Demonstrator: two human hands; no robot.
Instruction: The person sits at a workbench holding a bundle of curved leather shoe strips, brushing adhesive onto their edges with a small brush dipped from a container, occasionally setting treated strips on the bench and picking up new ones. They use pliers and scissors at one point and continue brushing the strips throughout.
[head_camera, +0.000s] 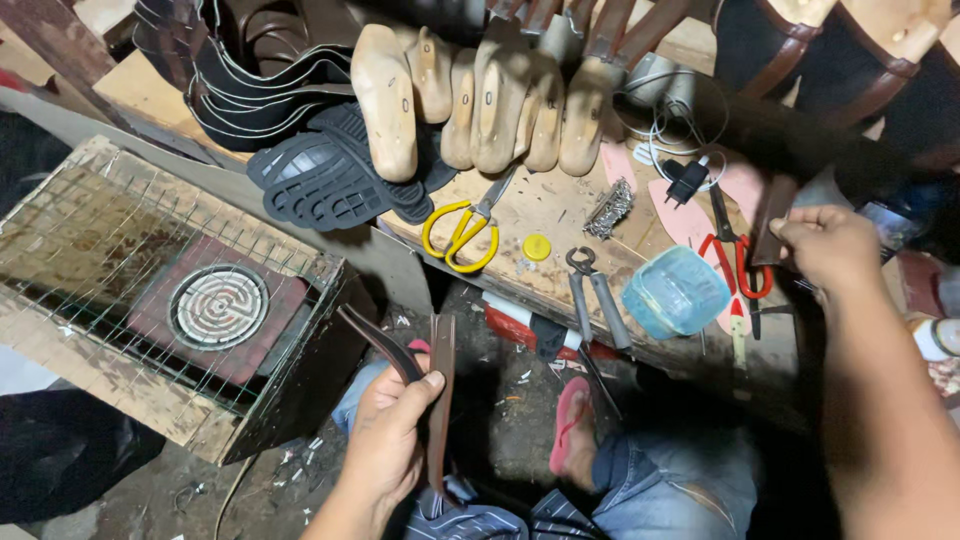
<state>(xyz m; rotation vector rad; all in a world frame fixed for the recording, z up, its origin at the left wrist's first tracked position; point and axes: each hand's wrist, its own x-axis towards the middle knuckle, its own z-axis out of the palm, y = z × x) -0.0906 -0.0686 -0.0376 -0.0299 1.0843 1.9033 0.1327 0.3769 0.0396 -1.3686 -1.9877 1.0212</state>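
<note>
Below the workbench (560, 215), left hand (385, 430) grips brown leather straps (440, 385); right hand (830, 245) pinches another strap (770, 220).

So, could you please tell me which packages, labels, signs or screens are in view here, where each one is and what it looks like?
No signs or screens show, and no label is plain enough to tell.
Plastic tub: at the workbench's front edge, right of the pincers; rounded, translucent pale blue, lid on.
Small cap: on the bench beside the yellow-handled scissors; round, yellow.
</note>
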